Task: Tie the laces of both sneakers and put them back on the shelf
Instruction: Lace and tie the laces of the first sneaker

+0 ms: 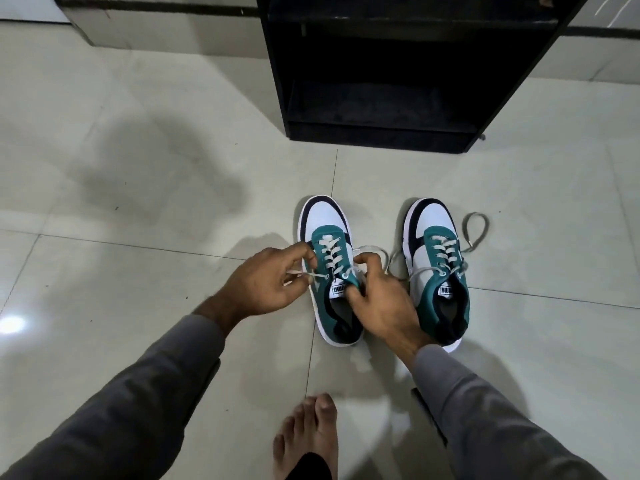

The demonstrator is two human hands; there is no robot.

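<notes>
Two white, teal and navy sneakers stand side by side on the tiled floor, toes pointing away from me. My left hand point(268, 280) pinches the left end of the white lace at the left sneaker point(327, 230). My right hand point(379, 299) grips the other lace end on that shoe's right side. The right sneaker point(434, 237) stands untouched, its laces point(476, 230) lying loose on the floor in a loop to its right. The black shelf point(381, 133) stands open just beyond the shoes.
My bare foot point(308, 434) rests on the floor near the bottom of the view, behind the sneakers. Pale floor tiles point(138, 168) spread out to the left, with a wall base at the far left.
</notes>
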